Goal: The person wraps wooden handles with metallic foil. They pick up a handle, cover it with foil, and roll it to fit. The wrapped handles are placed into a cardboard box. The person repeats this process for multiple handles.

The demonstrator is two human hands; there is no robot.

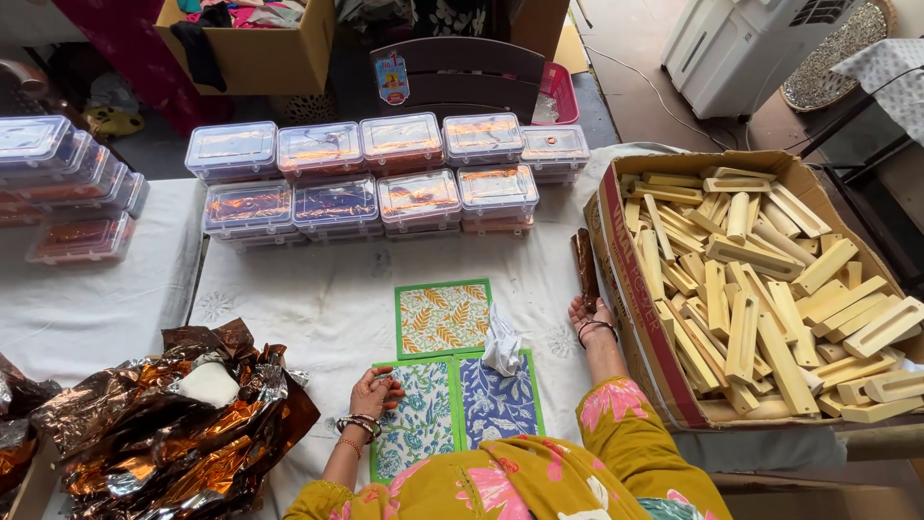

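Far left, a heap of crumpled copper foil (164,424) lies on the white tablecloth (318,308). The left hand (373,393) rests loosely curled, holding nothing, on the edge of a green-bordered floral card (419,424); two similar cards (443,318) lie just beside it, a white crumpled wrapper (502,339) across them. The right hand (589,316), fingers closed on a brown stick (585,265), sits against a cardboard box (626,279) of wooden blocks (760,299).

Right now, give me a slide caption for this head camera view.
Left hand rests on a floral card; right hand lies beside a carton of wooden blocks.
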